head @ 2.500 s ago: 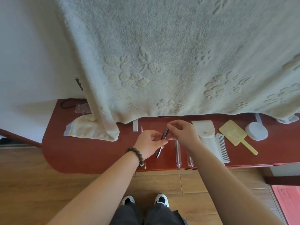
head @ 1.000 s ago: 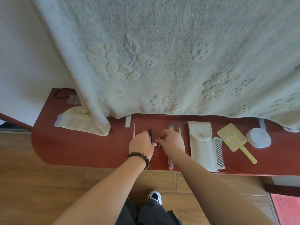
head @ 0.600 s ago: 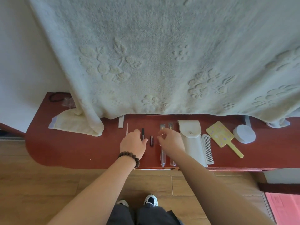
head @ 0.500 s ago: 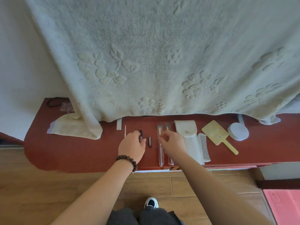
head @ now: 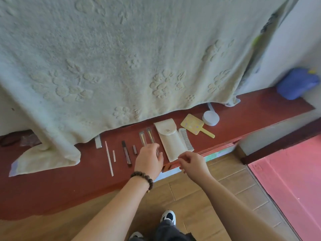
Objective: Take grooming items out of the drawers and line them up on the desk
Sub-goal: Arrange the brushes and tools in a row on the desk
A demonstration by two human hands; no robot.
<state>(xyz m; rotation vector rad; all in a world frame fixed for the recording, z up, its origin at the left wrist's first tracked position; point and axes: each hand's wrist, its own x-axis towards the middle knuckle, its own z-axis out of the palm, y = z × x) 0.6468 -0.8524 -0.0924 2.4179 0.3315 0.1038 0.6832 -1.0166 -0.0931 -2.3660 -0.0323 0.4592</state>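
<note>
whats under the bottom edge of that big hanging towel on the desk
A small grey flat bar and the white handle of the round white brush stick out from beneath the cream embossed towel. Anything further back on the red desk is covered.

Both arms reach up from the bottom of the frame. The left hand (head: 149,160), with beads on its wrist, lies flat, fingers loose. The right hand (head: 192,163) curls its fingers a little.
</note>
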